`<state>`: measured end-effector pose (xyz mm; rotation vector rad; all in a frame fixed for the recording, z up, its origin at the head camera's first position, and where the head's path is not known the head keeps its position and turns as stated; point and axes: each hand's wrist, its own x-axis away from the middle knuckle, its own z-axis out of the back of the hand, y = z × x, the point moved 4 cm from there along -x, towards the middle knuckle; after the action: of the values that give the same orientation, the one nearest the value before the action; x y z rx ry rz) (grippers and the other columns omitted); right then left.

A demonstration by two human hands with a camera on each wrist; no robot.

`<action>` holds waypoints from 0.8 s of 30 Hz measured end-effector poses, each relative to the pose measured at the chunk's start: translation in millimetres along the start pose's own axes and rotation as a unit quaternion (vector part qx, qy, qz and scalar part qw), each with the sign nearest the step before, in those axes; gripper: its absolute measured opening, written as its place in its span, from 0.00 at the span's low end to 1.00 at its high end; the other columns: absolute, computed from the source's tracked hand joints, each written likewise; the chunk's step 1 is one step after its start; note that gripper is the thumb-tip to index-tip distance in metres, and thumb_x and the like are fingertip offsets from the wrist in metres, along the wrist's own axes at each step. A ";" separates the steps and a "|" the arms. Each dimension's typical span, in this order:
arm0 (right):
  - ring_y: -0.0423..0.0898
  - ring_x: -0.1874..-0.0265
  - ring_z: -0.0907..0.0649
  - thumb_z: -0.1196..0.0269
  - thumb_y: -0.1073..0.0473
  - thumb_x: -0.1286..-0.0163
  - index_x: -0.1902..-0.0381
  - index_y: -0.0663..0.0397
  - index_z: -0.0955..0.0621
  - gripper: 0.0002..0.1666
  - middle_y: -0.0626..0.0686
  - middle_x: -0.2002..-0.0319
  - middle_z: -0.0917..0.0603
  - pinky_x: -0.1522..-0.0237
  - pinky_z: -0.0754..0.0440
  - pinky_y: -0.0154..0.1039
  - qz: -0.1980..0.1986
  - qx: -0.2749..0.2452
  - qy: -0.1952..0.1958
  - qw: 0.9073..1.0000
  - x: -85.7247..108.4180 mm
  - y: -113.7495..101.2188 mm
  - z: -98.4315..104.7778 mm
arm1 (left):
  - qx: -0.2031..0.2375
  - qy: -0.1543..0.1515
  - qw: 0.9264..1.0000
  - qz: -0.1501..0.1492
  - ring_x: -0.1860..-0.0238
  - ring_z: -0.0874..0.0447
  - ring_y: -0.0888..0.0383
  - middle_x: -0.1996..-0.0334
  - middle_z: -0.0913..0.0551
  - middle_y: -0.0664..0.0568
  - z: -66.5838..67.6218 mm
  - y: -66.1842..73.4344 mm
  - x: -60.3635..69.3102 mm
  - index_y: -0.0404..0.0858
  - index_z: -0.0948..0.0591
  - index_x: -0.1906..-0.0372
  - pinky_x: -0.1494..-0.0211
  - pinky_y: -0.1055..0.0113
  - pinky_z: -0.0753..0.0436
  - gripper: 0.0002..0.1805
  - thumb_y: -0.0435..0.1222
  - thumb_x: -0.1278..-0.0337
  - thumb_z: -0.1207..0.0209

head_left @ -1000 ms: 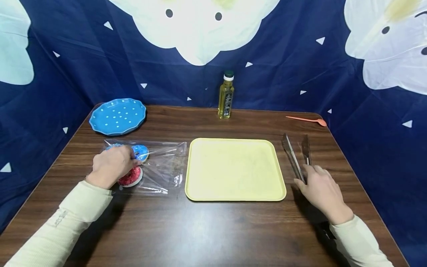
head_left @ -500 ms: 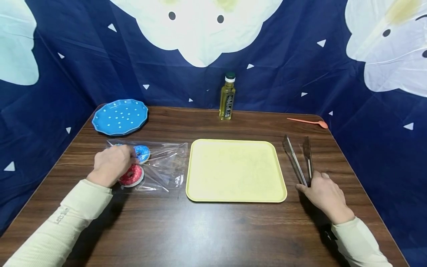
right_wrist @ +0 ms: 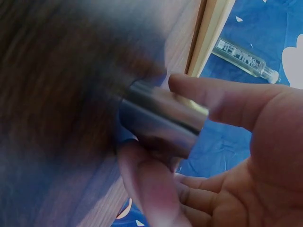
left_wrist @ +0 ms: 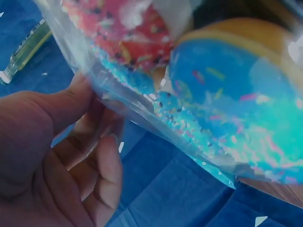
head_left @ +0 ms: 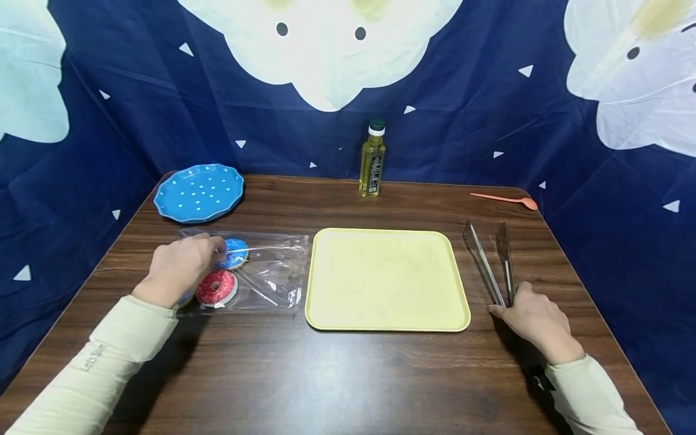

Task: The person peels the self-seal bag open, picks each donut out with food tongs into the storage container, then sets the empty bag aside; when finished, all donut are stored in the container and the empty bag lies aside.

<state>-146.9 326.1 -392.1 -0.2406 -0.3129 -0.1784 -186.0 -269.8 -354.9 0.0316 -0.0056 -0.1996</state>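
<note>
A clear plastic bag [head_left: 272, 272] with several toy donuts lies left of the tray. Its edge is pinched between the thumb and fingers of my left hand [head_left: 179, 266]. A pink sprinkled donut [head_left: 217, 287] and a blue donut [head_left: 235, 254] show through the plastic; my left hand partly covers the others. In the left wrist view, another blue donut [left_wrist: 213, 90] with sprinkles sits close to the camera. My right hand [head_left: 535, 314] grips the near end of metal tongs [head_left: 484, 263], thumb on one side and fingers on the other. The tongs' arms spread apart, pointing away from me.
A yellow tray [head_left: 387, 281] lies mid-table between the hands. Behind stand a blue dotted plate [head_left: 200, 193] at the left and an oil bottle [head_left: 372, 160] in the middle. An orange spoon [head_left: 505, 198] lies at the back right. Blue cloth [head_left: 304, 133] hangs behind the table.
My right hand sits nearer the tongs' near end, leaving more of their arms uncovered. My left hand has shifted slightly left relative to the donuts, uncovering more of them.
</note>
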 end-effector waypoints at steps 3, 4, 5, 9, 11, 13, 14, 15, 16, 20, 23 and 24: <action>0.70 0.71 0.19 0.36 0.35 0.34 0.56 0.73 0.33 0.42 0.71 0.70 0.22 0.75 0.24 0.59 -0.005 -0.004 0.004 1.000 0.6 3.8 1.4 | 0.001 0.003 1.000 0.006 0.67 0.15 0.41 0.62 0.15 0.41 2.2 -1.3 0.7 0.41 0.15 0.52 0.75 0.38 0.22 0.09 0.36 0.35 0.36; 0.71 0.70 0.19 0.36 0.35 0.33 0.56 0.73 0.33 0.42 0.73 0.69 0.22 0.75 0.25 0.59 -0.007 -0.004 0.009 1.000 0.9 5.0 1.9 | 0.003 0.005 1.000 0.007 0.67 0.15 0.41 0.61 0.15 0.42 3.0 -1.8 1.1 0.41 0.14 0.52 0.75 0.38 0.22 0.09 0.36 0.36 0.36; 0.72 0.70 0.19 0.36 0.35 0.33 0.55 0.73 0.33 0.42 0.74 0.68 0.22 0.75 0.25 0.59 -0.008 -0.005 0.013 1.000 1.2 6.0 2.5 | 0.004 0.009 1.000 0.008 0.66 0.15 0.41 0.61 0.15 0.42 3.8 -2.0 1.7 0.41 0.14 0.52 0.75 0.38 0.21 0.10 0.35 0.36 0.36; 0.74 0.69 0.20 0.38 0.38 0.31 0.56 0.73 0.34 0.39 0.77 0.66 0.23 0.75 0.25 0.60 -0.010 -0.012 0.027 1.000 1.6 8.6 5.1 | 0.007 0.030 0.999 -0.009 0.63 0.15 0.40 0.59 0.15 0.42 7.0 -3.9 4.6 0.41 0.13 0.52 0.73 0.37 0.21 0.11 0.36 0.39 0.33; 0.73 0.69 0.20 0.38 0.40 0.30 0.56 0.73 0.35 0.37 0.77 0.67 0.23 0.74 0.25 0.60 -0.012 -0.020 0.028 0.999 1.2 9.0 6.4 | 0.006 0.045 0.999 -0.023 0.62 0.15 0.40 0.59 0.15 0.43 8.4 -5.3 6.2 0.40 0.13 0.53 0.73 0.37 0.21 0.12 0.36 0.40 0.31; 0.73 0.69 0.20 0.39 0.42 0.29 0.57 0.73 0.36 0.36 0.77 0.67 0.23 0.74 0.25 0.60 -0.016 -0.030 0.026 0.999 0.7 9.5 6.8 | 0.012 0.050 0.998 -0.031 0.62 0.14 0.40 0.58 0.14 0.42 9.3 -6.9 6.7 0.39 0.12 0.53 0.71 0.37 0.20 0.12 0.36 0.41 0.30; 0.73 0.69 0.20 0.40 0.43 0.29 0.56 0.73 0.37 0.35 0.77 0.67 0.23 0.74 0.25 0.60 -0.019 -0.034 0.027 0.999 0.7 9.6 7.0 | 0.018 0.049 0.998 -0.032 0.62 0.15 0.40 0.57 0.14 0.41 9.8 -8.0 6.4 0.38 0.13 0.53 0.70 0.37 0.19 0.12 0.36 0.41 0.30; 0.74 0.68 0.20 0.40 0.44 0.28 0.55 0.73 0.37 0.34 0.78 0.66 0.24 0.73 0.25 0.60 -0.020 -0.040 0.027 0.999 0.7 10.0 6.6 | 0.030 0.040 0.998 -0.030 0.63 0.14 0.41 0.57 0.14 0.40 9.5 -9.7 5.6 0.36 0.13 0.53 0.69 0.38 0.19 0.13 0.36 0.40 0.31; 0.75 0.67 0.20 0.41 0.45 0.28 0.55 0.74 0.38 0.33 0.79 0.66 0.24 0.73 0.25 0.60 -0.019 -0.046 0.031 0.998 0.5 10.5 6.3 | 0.048 0.029 0.998 -0.027 0.65 0.14 0.44 0.58 0.14 0.40 9.4 -10.8 5.0 0.35 0.14 0.52 0.68 0.40 0.18 0.12 0.35 0.39 0.32; 0.74 0.68 0.21 0.46 0.52 0.25 0.55 0.75 0.39 0.27 0.77 0.66 0.25 0.71 0.26 0.61 0.010 -0.069 0.067 0.995 0.8 11.6 5.5 | 0.102 0.008 0.995 -0.022 0.69 0.16 0.52 0.64 0.14 0.42 8.1 -12.1 3.9 0.32 0.15 0.54 0.64 0.45 0.17 0.09 0.31 0.36 0.35; 0.72 0.70 0.21 0.49 0.56 0.25 0.54 0.77 0.39 0.24 0.73 0.67 0.26 0.71 0.26 0.62 0.034 -0.080 0.106 0.991 1.5 10.9 4.5 | 0.109 0.019 0.993 -0.031 0.71 0.18 0.53 0.68 0.14 0.46 6.6 -11.3 4.3 0.32 0.15 0.57 0.64 0.47 0.17 0.06 0.30 0.34 0.37; 0.72 0.71 0.21 0.50 0.56 0.25 0.53 0.78 0.39 0.24 0.73 0.67 0.26 0.71 0.27 0.61 0.035 -0.084 0.116 0.989 1.8 10.7 3.9 | 0.107 0.024 0.993 -0.036 0.71 0.18 0.53 0.69 0.15 0.47 6.3 -11.2 4.4 0.32 0.15 0.58 0.64 0.47 0.18 0.05 0.30 0.34 0.37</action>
<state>-144.1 337.1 -390.1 -0.3936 -0.0579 -0.1613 -184.0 -281.9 -349.0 0.2500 0.0224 -0.2689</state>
